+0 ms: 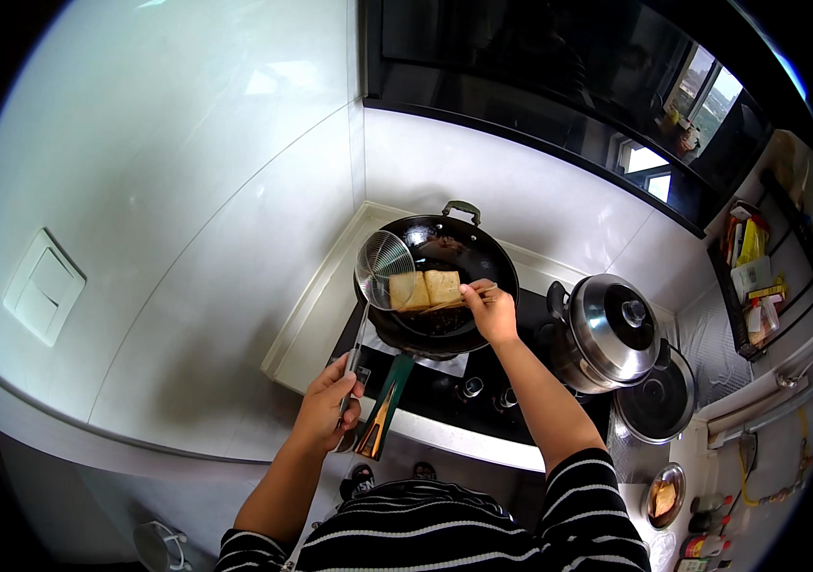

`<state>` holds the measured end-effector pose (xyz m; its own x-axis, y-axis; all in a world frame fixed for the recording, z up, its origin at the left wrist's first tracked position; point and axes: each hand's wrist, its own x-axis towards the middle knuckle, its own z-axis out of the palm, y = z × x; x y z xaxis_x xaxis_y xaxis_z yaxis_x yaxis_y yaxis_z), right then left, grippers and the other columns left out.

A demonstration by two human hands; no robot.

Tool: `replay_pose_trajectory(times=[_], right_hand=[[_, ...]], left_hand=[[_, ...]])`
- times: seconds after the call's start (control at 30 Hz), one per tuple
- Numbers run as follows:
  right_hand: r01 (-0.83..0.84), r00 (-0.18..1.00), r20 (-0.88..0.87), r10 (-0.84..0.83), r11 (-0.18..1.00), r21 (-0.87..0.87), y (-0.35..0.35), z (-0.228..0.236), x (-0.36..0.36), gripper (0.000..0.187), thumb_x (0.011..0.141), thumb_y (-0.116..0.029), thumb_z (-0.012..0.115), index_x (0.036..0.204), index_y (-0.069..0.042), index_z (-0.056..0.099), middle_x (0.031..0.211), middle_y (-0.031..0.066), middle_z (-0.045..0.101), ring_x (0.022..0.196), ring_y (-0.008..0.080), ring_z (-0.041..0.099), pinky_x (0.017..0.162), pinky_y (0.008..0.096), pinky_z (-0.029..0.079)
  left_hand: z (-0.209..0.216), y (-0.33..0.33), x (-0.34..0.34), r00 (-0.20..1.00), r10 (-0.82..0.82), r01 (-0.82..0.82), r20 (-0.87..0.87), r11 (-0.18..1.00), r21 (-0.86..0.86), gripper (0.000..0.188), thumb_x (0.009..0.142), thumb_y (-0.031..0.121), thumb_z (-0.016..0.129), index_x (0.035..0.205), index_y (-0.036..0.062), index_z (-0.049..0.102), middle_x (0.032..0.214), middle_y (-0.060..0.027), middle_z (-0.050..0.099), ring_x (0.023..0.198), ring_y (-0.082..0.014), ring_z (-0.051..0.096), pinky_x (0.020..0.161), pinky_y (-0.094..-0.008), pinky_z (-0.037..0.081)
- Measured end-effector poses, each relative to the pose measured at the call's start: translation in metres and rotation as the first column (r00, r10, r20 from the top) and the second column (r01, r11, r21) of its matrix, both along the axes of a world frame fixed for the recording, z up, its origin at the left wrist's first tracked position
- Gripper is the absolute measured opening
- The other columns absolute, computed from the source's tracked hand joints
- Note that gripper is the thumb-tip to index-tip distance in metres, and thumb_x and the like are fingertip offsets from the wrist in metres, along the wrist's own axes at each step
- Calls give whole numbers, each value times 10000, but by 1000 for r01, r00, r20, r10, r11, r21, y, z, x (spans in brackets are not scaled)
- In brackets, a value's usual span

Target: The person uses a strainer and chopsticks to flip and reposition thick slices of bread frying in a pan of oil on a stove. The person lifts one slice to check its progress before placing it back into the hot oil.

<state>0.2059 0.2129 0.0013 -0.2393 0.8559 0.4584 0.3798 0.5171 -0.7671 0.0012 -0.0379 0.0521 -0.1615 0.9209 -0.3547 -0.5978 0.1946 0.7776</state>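
My left hand (326, 408) is closed round the handle of a wire skimmer (380, 250), its round basket over the left side of a black wok (492, 250). In my right hand (490, 311) are thin wooden chopsticks (448, 305), pinched between the fingers. Their tips lie along the lower edge of a pale golden square slab of food (442, 287) above the wok. A second patch of the same food (408, 292) shows beside it, partly behind the skimmer's mesh. Whether the slabs are joined, I cannot tell. Dark bits lie in the wok's bottom.
Right of the wok stands a lidded steel pot (610, 334), with a dark round pan lid (656, 395) behind it. A steel dish (664, 496) holds another golden piece. Bottles (707, 524) stand at lower right. The wok's green handle (391, 396) points toward me. Above hangs a black hood (521, 76).
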Motion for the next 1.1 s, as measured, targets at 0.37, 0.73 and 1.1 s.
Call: replay_pose_trajectory(times=[0.37,0.73,1.1], right_hand=[[-143,989,-37,142,990,2,-5,-4,-18,240,849,-209,701,793,23,677,724,107,664,621,182,629,600,275,483],[-302,944,204,258,925,230,-18,11,-41,250,811,-306,709,818,-58,674,768,105,676,676,302,656,610,361,524],[-357,915,288,282,899,253,-7,11,-57,232,805,-305,710,828,-76,684,768,92,677,673,289,651,612,363,519]], left_hand=[[-5,-10,-5,999,36,-37,6,999,13,463,965,163,476,1407,95,355,777,-16,510,454,-75,416,380,-194,302],[-5,-11,-8,999,47,-48,14,999,8,490,968,166,471,1426,86,317,777,-20,505,451,-81,417,383,-193,304],[-2,-12,-11,999,45,-45,23,999,10,489,966,159,471,1428,91,323,781,-21,510,454,-78,419,384,-194,302]])
